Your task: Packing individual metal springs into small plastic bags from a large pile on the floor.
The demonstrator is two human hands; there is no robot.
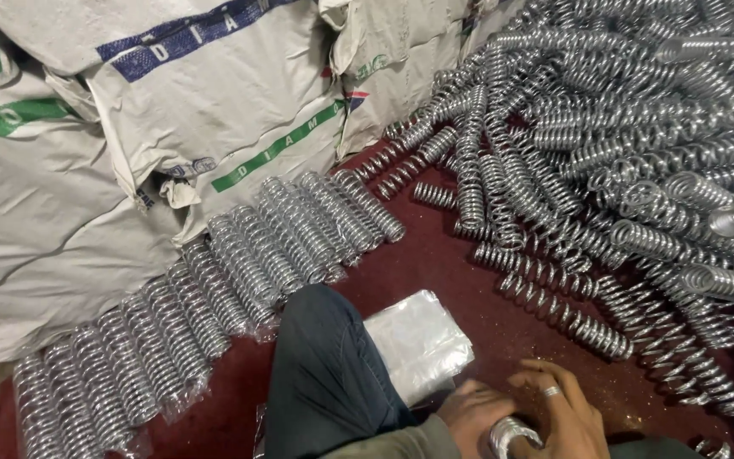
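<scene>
Both my hands are at the bottom edge, close together around a silver metal coil spring (511, 435). My left hand (471, 412) grips it from the left. My right hand (564, 408), with a ring on one finger, covers it from the right. Only the spring's round end shows between the fingers. Just left of my hands lies a stack of clear plastic bags (418, 340), beside my dark trouser knee (320, 374).
A big loose heap of shiny coil springs (622, 127) fills the right and upper right on the dark red floor (443, 255). A row of bagged springs (239, 272) runs diagonally at left, against white woven sacks (172, 102).
</scene>
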